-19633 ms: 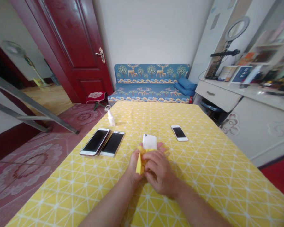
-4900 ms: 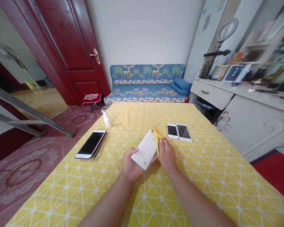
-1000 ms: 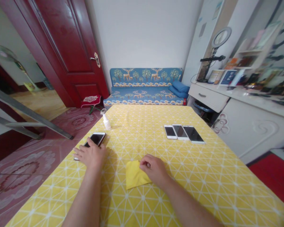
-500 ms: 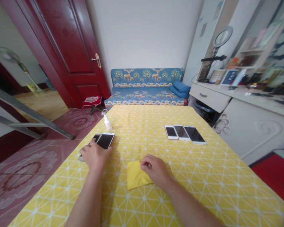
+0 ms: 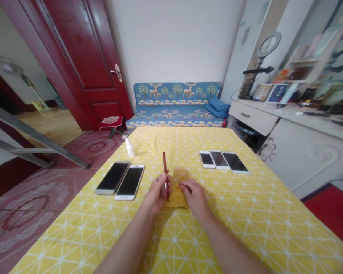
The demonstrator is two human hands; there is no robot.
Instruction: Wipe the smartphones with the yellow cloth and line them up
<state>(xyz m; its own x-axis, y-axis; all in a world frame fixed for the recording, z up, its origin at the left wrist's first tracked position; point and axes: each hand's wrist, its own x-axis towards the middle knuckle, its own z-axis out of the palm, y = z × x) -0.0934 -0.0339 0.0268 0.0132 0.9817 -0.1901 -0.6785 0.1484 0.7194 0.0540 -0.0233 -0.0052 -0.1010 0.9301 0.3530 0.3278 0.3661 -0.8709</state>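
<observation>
My left hand [image 5: 157,191] is closed around a dark red phone [image 5: 165,173], which stands upright and shows only its thin edge. It is raised over the table's middle. Beside it, my right hand [image 5: 194,193] pinches a corner of the yellow cloth [image 5: 175,198], which hangs just behind and below the phone and is partly blurred. To the left of my hands lie a gold-edged phone [image 5: 112,177] and a white phone [image 5: 130,182], side by side with dark screens up.
A white spray bottle [image 5: 130,147] stands at the table's left edge. On the right lie a small white phone [image 5: 207,160], a middle phone [image 5: 219,160] and a larger phone [image 5: 236,163] in a row. A patterned sofa [image 5: 177,110] is beyond the table.
My left hand has come from the phones on the left to the middle, now holding the dark red phone. The two left phones lie uncovered. My right hand has lifted part of the cloth.
</observation>
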